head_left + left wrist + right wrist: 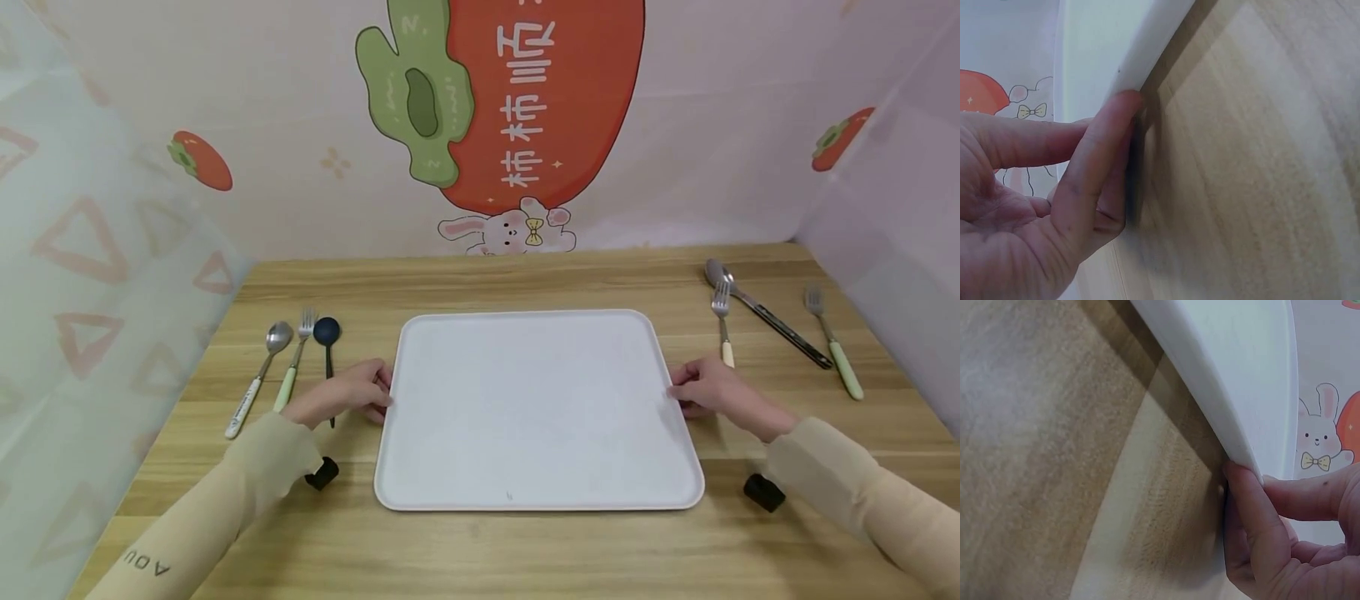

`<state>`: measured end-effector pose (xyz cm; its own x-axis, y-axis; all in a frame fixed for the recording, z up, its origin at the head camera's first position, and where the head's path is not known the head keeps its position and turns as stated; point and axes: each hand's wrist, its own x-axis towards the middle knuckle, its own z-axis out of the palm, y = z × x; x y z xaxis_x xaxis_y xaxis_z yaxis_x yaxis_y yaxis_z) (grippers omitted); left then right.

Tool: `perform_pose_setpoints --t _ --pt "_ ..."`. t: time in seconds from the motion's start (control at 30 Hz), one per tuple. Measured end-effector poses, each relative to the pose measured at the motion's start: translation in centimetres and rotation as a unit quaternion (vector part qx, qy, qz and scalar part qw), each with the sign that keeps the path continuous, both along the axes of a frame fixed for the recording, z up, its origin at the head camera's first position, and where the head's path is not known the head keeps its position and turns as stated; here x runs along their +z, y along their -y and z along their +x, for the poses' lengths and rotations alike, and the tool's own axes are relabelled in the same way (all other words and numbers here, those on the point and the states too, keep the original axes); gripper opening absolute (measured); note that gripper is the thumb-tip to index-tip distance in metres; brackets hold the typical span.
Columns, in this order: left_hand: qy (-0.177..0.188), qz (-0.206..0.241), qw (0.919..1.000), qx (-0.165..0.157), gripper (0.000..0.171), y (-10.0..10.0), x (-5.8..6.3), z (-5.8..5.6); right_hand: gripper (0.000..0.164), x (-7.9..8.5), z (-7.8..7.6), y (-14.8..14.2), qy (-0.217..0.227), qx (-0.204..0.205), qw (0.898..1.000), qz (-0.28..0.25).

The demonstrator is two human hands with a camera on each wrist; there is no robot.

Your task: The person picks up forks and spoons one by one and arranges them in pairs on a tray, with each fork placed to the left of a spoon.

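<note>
A white rectangular tray (536, 408) with rounded corners and a low rim spans the middle of the table, with nothing on it. At its left side my left hand (352, 393) pinches the rim between thumb and fingers. My right hand (708, 390) grips the opposite rim in the same way. In the left wrist view, fingers (1100, 165) reach beneath the tray's edge (1129, 69). The right wrist view has fingers (1257, 515) under the rim (1210, 394), which casts a shadow on the wood. How high the tray sits is hard to tell.
Left of the tray lie a spoon (251, 392), a green-handled fork (288, 379) and a black round-headed spoon (327, 332). On the right are a cream-handled fork (722, 312), a dark-handled spoon (780, 325) and another green-handled fork (840, 358). Printed sheets wall the wooden table (480, 554).
</note>
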<state>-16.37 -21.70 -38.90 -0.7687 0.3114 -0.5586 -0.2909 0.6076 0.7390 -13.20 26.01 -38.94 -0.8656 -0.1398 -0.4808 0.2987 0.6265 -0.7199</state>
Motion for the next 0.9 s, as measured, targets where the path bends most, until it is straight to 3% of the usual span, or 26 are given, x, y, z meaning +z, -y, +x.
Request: perform_pose_setpoints --t 0.53,0.9 --pt "-0.017 0.005 0.9998 -0.005 0.02 0.12 -0.46 0.36 0.025 -0.11 0.21 -0.04 0.022 -0.007 1.0 0.009" --pt "-0.007 0.015 0.9999 0.0 0.022 0.2 -0.3 0.28 0.023 -0.12 -0.18 -0.19 0.028 -0.003 1.0 0.001"
